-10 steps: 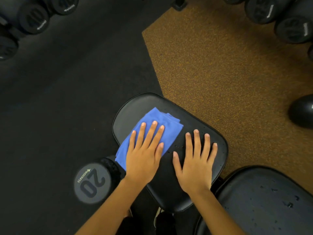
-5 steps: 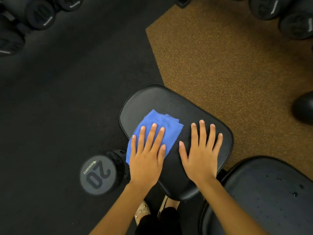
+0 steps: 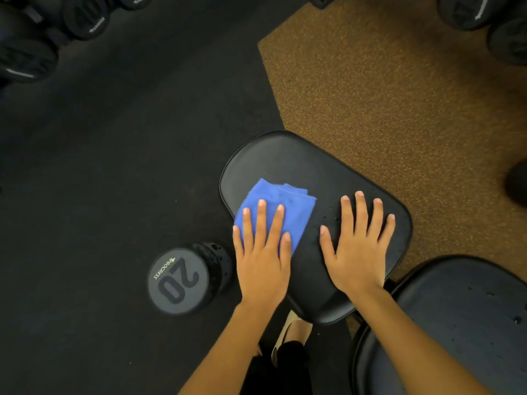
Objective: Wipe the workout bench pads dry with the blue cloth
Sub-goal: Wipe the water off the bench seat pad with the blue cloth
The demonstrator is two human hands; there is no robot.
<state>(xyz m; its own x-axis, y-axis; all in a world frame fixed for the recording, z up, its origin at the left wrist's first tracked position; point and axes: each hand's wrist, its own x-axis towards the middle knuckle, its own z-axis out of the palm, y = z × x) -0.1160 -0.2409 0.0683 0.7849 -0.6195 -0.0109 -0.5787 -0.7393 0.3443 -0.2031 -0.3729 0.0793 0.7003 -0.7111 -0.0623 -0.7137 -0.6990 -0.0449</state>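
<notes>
A small black bench pad (image 3: 299,166) fills the middle of the view. On its left half lies the folded blue cloth (image 3: 288,203). My left hand (image 3: 262,252) presses flat on the cloth with fingers spread. Beside it my right hand (image 3: 359,246) rests flat on the bare pad, palm down, holding nothing. A few water drops show on the pad between the hands. A second, larger black pad (image 3: 462,323) sits at the lower right with several drops on it.
A dumbbell marked 20 (image 3: 179,280) stands on the black floor just left of the pad. More dumbbells line the top left (image 3: 85,18) and top right (image 3: 470,10). Brown speckled flooring (image 3: 399,95) lies beyond the pad. My shoe (image 3: 293,332) shows under it.
My left hand has slid the cloth toward the pad's near left edge, uncovering the far end. The right hand keeps its place on the pad.
</notes>
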